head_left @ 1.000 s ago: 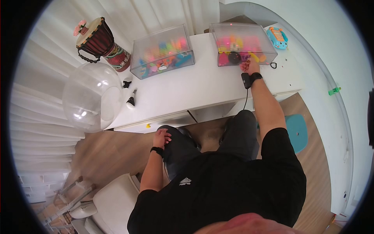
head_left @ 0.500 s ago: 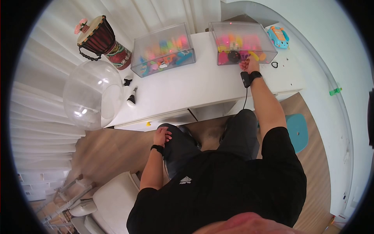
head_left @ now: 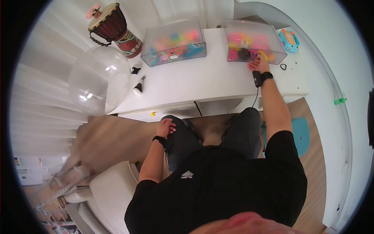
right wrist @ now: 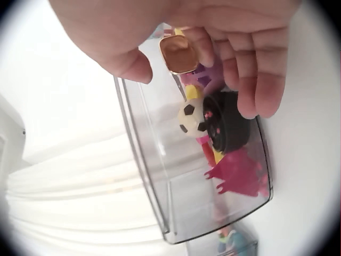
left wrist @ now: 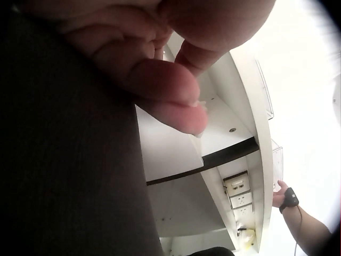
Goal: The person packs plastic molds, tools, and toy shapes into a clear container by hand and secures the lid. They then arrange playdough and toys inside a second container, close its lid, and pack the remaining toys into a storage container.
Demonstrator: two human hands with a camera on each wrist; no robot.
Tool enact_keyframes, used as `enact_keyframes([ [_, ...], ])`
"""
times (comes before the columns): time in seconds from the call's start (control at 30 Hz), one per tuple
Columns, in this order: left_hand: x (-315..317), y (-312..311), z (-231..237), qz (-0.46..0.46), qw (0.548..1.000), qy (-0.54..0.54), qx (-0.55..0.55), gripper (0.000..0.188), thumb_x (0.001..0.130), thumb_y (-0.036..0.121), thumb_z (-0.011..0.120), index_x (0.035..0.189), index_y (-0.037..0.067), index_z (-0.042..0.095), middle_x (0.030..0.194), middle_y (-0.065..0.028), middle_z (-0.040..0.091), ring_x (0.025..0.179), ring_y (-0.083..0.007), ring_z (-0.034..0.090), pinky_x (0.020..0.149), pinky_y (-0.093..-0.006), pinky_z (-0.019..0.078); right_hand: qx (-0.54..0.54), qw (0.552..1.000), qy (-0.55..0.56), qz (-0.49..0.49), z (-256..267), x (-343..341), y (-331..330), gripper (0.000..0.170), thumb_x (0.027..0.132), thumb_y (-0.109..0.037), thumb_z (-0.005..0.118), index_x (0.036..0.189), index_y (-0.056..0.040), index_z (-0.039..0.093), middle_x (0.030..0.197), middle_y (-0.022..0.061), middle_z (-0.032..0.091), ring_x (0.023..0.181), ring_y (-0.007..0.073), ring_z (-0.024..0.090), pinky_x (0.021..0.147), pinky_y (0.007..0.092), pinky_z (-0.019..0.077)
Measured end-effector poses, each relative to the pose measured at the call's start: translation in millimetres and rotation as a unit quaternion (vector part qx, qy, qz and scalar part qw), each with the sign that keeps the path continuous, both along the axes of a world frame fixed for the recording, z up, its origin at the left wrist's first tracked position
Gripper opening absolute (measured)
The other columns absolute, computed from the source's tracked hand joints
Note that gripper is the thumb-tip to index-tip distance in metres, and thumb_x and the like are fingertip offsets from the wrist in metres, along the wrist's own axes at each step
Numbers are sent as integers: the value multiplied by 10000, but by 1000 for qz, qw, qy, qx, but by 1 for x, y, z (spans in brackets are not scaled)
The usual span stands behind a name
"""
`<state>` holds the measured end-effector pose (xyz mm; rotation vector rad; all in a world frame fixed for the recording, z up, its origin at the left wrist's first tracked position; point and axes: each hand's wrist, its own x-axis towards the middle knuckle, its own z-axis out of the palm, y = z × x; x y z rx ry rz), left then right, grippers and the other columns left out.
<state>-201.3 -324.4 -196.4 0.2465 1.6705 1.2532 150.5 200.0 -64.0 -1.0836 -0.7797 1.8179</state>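
At the front wall of the clear right box (head_left: 276,54) is the right hand (head_left: 258,64), thumb apart and fingers extended, pinching nothing visible. Through that box in the right wrist view show a soccer ball (right wrist: 192,118), a black round item (right wrist: 232,125), pink pieces (right wrist: 241,173) and a gold-rimmed square item (right wrist: 178,54) beside the fingers. Whether the hand touches the box cannot be told. On the dark trouser leg rests the left hand (head_left: 166,128), holding nothing; its fingers, large in the left wrist view, are loosely bent.
A second clear box (head_left: 173,41) of colourful toys stands left of the first. Farther left are a drum (head_left: 111,27), a transparent sphere (head_left: 97,80) and small black-and-white items (head_left: 139,85). A toy phone (head_left: 290,40) and black loop (head_left: 283,67) lie right.
The head view has shifted, so the table and its objects appear farther right and slightly higher. Both hands stay in about the same places, right by the box and left on the leg.
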Motion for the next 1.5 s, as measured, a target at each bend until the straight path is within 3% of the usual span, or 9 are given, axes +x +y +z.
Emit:
enact_keyframes([
  [0.1,0,-3,-3,4,1000,-6,5,263,1046,281,625,1203,70,623,929,-79,726,639,-146,688,542,-252,519,-36,999,20,23,0,7,-21,429,952,-341,695,1147,-26,477,1022,184,626,835,373,710,780,521,633],
  [0.17,2,-2,-2,6,1000,-4,-2,247,1049,276,626,1191,74,622,944,-72,724,630,-150,688,541,-251,523,29,999,-1,22,9,12,-54,338,985,-297,655,1139,-28,521,970,157,639,834,334,718,774,478,638],
  [0.3,12,0,12,9,1000,8,-2,249,1050,279,632,1200,81,627,940,-61,715,677,-133,676,579,-245,520,180,981,10,76,26,24,-156,172,1048,-213,574,1038,-43,599,856,75,652,746,199,674,663,338,566],
  [0.43,21,7,30,-33,996,63,45,213,1066,272,614,1144,78,655,934,-33,706,807,-120,671,725,-268,524,225,962,-76,133,0,54,-218,165,1052,-170,579,952,-44,614,783,52,634,667,152,625,625,287,518],
  [0.67,30,57,140,-109,955,37,274,162,1091,213,562,1093,76,648,899,-14,669,827,-122,632,769,-267,491,96,989,-40,108,-107,111,-255,139,1035,-164,597,937,-68,616,761,56,637,632,171,635,564,298,510],
  [0.87,13,145,195,41,940,57,333,188,1067,201,619,1151,37,656,977,-50,669,901,-162,657,788,-288,499,32,998,-50,38,-138,111,-250,117,1035,-181,595,961,-93,615,796,61,654,643,193,652,560,332,543],
  [1.0,-20,205,174,82,943,77,312,314,1044,203,636,1289,15,575,1152,-107,639,965,-233,697,835,-335,560,33,997,-53,48,-140,107,-252,89,1037,-153,587,976,-95,614,813,70,669,670,202,678,584,342,581],
  [1.07,-32,228,166,118,958,7,261,417,1024,208,653,1352,-5,507,1195,-143,596,982,-292,710,857,-374,601,38,997,-48,43,-144,106,-253,76,1033,-135,588,982,-84,613,826,81,670,668,210,676,583,345,583],
  [1.5,-68,293,144,103,974,-36,198,315,1046,234,613,1270,21,552,1086,-141,651,931,-328,731,795,-406,637,36,999,-12,33,-148,115,-244,70,1042,-128,564,1049,-64,590,866,107,683,707,233,698,599,368,611],
])
